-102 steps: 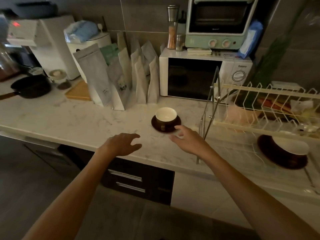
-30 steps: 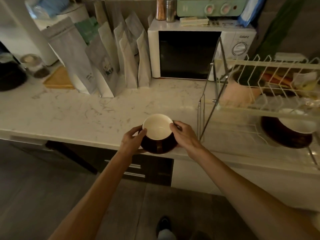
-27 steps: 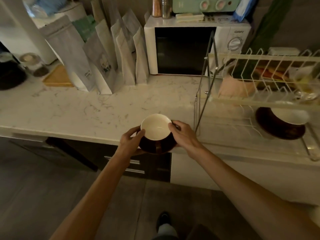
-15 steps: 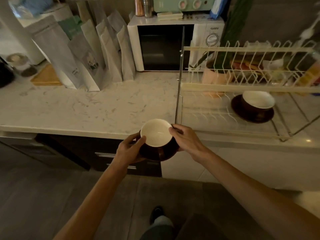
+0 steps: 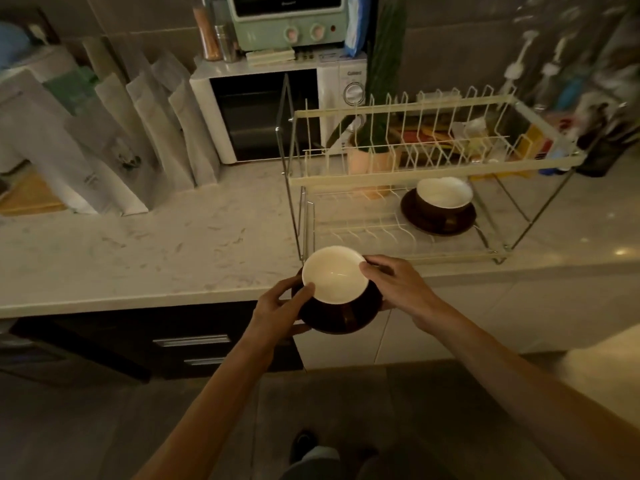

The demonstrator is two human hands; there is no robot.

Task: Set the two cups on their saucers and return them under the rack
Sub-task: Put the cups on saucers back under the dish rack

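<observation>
I held one cup (image 5: pixel 334 274) on its saucer (image 5: pixel 341 315) in both hands, just off the near edge of the counter (image 5: pixel 156 251), in front of the rack's near left corner. My left hand (image 5: pixel 277 311) gripped the saucer's left rim, fingers curled under it and the thumb (image 5: pixel 304 293) resting against the cup's left wall. My right hand (image 5: pixel 394 284) closed on the right side, fingertips (image 5: pixel 367 266) touching the cup's white rim and the rest wrapped around the saucer's edge. The cup sat upright, white inside, dark brown outside, and I could see nothing in it.

The second cup (image 5: pixel 444 198) already stood on its own saucer (image 5: pixel 438 218) on the counter beneath the rack's (image 5: pixel 398 178) upper shelf, toward the far right of that space. It was upright too, and well apart from the one I carried.

The rack was a wire frame with a cream upper tier on thin metal legs. Through its wires I could make out a pink pot (image 5: pixel 372 161) behind it and some blurred packets to the right. To the left of the rack, far against the wall, stood a white microwave (image 5: pixel 277 109) with a green oven (image 5: pixel 287 20) on top. Further left a row of pale bags (image 5: pixel 138 133) leaned on the counter.
</observation>
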